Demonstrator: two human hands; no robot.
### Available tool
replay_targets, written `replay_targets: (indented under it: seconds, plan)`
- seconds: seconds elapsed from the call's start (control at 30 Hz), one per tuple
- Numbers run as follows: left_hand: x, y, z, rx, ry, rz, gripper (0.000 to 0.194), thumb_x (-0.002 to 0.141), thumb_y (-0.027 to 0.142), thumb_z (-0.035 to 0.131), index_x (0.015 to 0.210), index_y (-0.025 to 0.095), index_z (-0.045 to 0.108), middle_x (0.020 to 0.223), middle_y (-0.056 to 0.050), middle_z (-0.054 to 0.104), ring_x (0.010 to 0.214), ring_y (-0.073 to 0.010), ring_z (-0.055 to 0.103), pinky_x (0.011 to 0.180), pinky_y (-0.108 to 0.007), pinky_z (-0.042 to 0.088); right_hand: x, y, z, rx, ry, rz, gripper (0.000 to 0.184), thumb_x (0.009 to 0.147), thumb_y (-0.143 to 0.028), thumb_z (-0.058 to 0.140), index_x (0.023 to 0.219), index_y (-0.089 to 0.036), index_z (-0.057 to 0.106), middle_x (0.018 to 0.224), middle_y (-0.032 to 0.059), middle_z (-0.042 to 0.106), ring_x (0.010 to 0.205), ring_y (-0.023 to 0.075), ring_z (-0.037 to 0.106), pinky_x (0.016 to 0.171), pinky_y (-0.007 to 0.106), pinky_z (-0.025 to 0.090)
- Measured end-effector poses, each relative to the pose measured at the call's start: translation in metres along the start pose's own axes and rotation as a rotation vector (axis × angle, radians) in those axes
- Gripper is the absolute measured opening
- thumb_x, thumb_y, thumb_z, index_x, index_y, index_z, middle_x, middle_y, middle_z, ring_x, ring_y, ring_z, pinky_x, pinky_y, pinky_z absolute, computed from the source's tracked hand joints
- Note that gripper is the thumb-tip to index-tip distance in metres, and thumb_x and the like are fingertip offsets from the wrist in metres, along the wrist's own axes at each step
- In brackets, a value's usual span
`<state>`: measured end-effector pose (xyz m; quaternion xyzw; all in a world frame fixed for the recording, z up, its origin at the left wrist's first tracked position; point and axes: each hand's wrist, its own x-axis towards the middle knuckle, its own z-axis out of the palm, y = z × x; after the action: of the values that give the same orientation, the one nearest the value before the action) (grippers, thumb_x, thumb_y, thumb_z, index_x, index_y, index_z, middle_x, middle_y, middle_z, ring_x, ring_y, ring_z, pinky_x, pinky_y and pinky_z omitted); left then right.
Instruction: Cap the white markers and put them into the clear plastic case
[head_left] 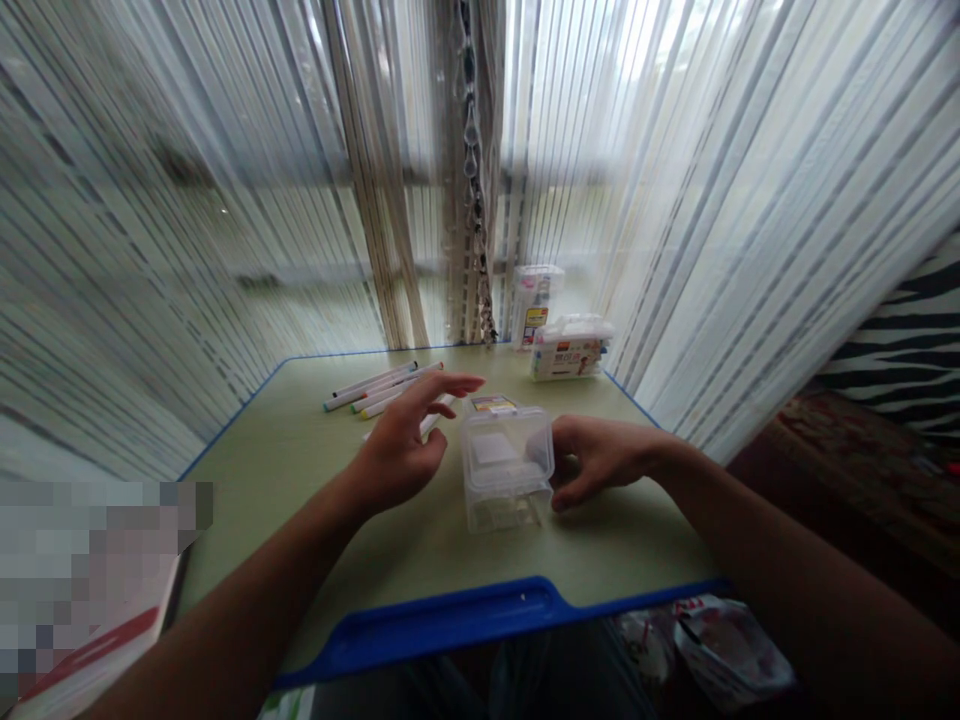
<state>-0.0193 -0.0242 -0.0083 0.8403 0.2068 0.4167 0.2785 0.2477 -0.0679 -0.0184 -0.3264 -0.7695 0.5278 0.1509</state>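
A clear plastic box (504,508) with a hinged lid (491,450) stands on the table in front of me, and a small coloured label (493,404) shows at its far end. My right hand (600,455) grips the box's right side, fingers curled behind the lid and thumb near the front edge. To the left of the box, my left hand (405,435) hovers with its fingers stretched out and apart, holding nothing. Beyond it lie several white markers (367,382) with coloured ends, partly hidden by that hand.
At the far right of the green table (300,450) stand a tall clear case (534,300) and a handled plastic case (570,355). The near edge has a blue tray rim (450,612). String curtains (262,200) hang behind. Plastic bags (727,645) lie below, at right.
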Motion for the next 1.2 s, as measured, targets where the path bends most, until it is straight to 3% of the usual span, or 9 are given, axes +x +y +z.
replay_targets:
  seconds: [0.07, 0.17, 0.33, 0.5, 0.7, 0.97, 1.1, 1.2]
  plan:
    - [0.002, -0.002, 0.0, 0.039, 0.07, -0.075, 0.057, 0.07, -0.006, 0.048, 0.119, 0.02, 0.062, 0.119, -0.009, 0.066, 0.108, -0.0209, 0.063, 0.085, -0.034, 0.056, 0.0, 0.003, -0.001, 0.017, 0.046, 0.013, 0.021, 0.074, -0.029, 0.078, 0.082, -0.012, 0.067, 0.071, -0.0018, 0.063, 0.061, 0.0095, 0.052, 0.059, 0.022, 0.044]
    - [0.005, -0.004, -0.001, 0.123, 0.143, -0.18, 0.042, 0.071, 0.0, 0.05, 0.107, 0.016, 0.065, 0.105, -0.008, 0.07, 0.092, -0.0189, 0.066, 0.076, -0.032, 0.056, 0.002, 0.011, -0.004, -0.017, 0.23, 0.048, 0.024, 0.076, -0.034, 0.076, 0.083, -0.013, 0.067, 0.071, 0.0004, 0.065, 0.063, 0.0117, 0.055, 0.058, 0.023, 0.043]
    - [0.008, -0.005, -0.005, 0.298, 0.19, -0.288, 0.021, 0.078, 0.014, 0.057, 0.096, 0.015, 0.069, 0.087, -0.005, 0.071, 0.072, -0.0155, 0.065, 0.065, -0.027, 0.054, 0.007, 0.02, -0.012, -0.182, 0.562, 0.129, 0.023, 0.075, -0.037, 0.072, 0.073, -0.015, 0.066, 0.065, 0.0008, 0.064, 0.058, 0.0127, 0.054, 0.053, 0.023, 0.039]
    - [0.009, -0.007, -0.01, 0.43, 0.227, -0.34, 0.017, 0.08, 0.019, 0.059, 0.091, 0.015, 0.071, 0.079, -0.004, 0.071, 0.063, -0.0143, 0.062, 0.064, -0.027, 0.05, 0.012, 0.023, -0.012, -0.237, 0.738, 0.092, 0.026, 0.078, -0.039, 0.063, 0.071, -0.015, 0.068, 0.063, 0.003, 0.067, 0.056, 0.0132, 0.055, 0.053, 0.024, 0.039]
    - [0.007, -0.013, -0.015, 0.521, 0.214, -0.347, 0.02, 0.078, 0.016, 0.057, 0.092, 0.015, 0.072, 0.075, -0.004, 0.069, 0.063, -0.0157, 0.06, 0.067, -0.029, 0.048, 0.019, 0.022, -0.014, -0.257, 0.805, 0.089, 0.03, 0.079, -0.04, 0.061, 0.064, -0.014, 0.068, 0.056, 0.0026, 0.065, 0.048, 0.0104, 0.05, 0.045, 0.022, 0.032]
    - [0.004, -0.023, -0.015, 0.576, 0.126, -0.356, 0.022, 0.08, 0.014, 0.055, 0.095, 0.017, 0.071, 0.083, -0.005, 0.07, 0.076, -0.0183, 0.064, 0.074, -0.029, 0.047, 0.058, -0.003, -0.041, -0.193, 0.834, 0.027, 0.023, 0.076, -0.034, 0.068, 0.064, -0.015, 0.066, 0.058, 0.0048, 0.07, 0.04, 0.0089, 0.053, 0.039, 0.019, 0.037]
    - [0.003, -0.025, -0.017, 0.606, 0.115, -0.383, 0.021, 0.08, 0.015, 0.054, 0.093, 0.016, 0.071, 0.081, -0.005, 0.071, 0.077, -0.0194, 0.065, 0.073, -0.03, 0.047, 0.079, -0.002, -0.041, -0.218, 0.942, -0.054, 0.031, 0.082, -0.041, 0.059, 0.063, -0.016, 0.062, 0.057, 0.0044, 0.068, 0.039, 0.0093, 0.053, 0.039, 0.02, 0.039]
    - [0.001, -0.026, -0.016, 0.632, 0.08, -0.401, 0.02, 0.081, 0.016, 0.055, 0.092, 0.017, 0.072, 0.083, -0.005, 0.072, 0.077, -0.0192, 0.067, 0.073, -0.03, 0.047, 0.08, 0.008, -0.036, -0.24, 1.026, -0.107, 0.037, 0.087, -0.047, 0.053, 0.068, -0.017, 0.062, 0.06, 0.0046, 0.068, 0.039, 0.0102, 0.054, 0.039, 0.021, 0.039]
